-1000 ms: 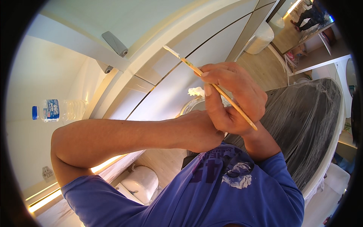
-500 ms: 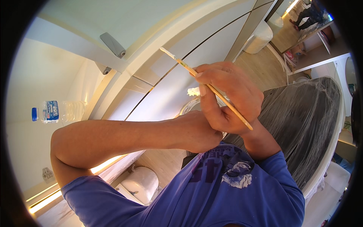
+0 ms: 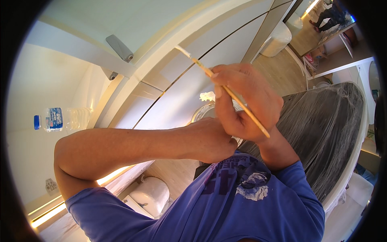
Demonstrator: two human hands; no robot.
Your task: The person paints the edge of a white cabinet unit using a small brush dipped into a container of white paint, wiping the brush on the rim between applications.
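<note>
My right hand (image 3: 250, 101), fingers pinched, grips a slim paintbrush (image 3: 254, 117) with a pale wooden handle. White paint coats its bristles, which point up and left beside the pale edge of a cabinet (image 3: 161, 72); whether they touch it I cannot tell. Below and left of that hand, my left hand (image 3: 215, 141) is curled against a round tub (image 3: 197, 115) whose clear rim shows behind the wrist. A white, crusted lump (image 3: 207, 96) sits at the tub's far side. The left fingertips and most of the tub are hidden.
A blue-capped water bottle (image 3: 54, 119) lies on the pale surface at left. Grey hinge arms (image 3: 119, 48) project from the cabinet. On the right stands a dark table (image 3: 322, 125) wrapped in plastic film. White rounded seats (image 3: 151, 193) stand below; a mirror (image 3: 322, 24) reflects a person.
My right hand and the brush have shifted slightly, with the bristle tip moving a little up and right along the cabinet edge. My left hand has stayed almost still.
</note>
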